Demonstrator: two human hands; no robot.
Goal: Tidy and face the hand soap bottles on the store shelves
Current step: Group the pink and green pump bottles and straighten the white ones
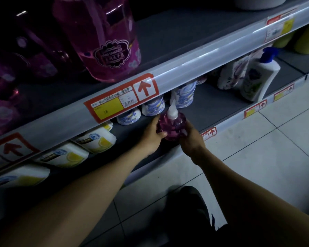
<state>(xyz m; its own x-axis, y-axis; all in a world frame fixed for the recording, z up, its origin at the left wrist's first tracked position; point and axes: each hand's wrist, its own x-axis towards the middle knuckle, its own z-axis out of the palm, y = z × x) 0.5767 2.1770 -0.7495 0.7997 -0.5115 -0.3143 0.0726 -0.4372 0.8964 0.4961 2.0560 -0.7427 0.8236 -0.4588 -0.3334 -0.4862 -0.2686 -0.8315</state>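
Note:
A small purple soap bottle (172,124) with a white pump top stands at the front of the lower shelf (210,102). My left hand (152,135) grips its left side, thumb across the front. My right hand (191,138) holds its right side. Behind it stand white bottles with blue flower print (153,106). To the left lie white bottles with lemon labels (96,139). On the upper shelf a large pink hand sanitizer bottle (103,40) stands near the edge, with darker purple ones to its left.
A price rail (185,68) with red arrow tags (121,98) runs along the upper shelf front. White bottles with a blue pump (259,75) and green bottles (307,40) stand to the right. Tiled floor (257,157) and my shoe (187,207) lie below.

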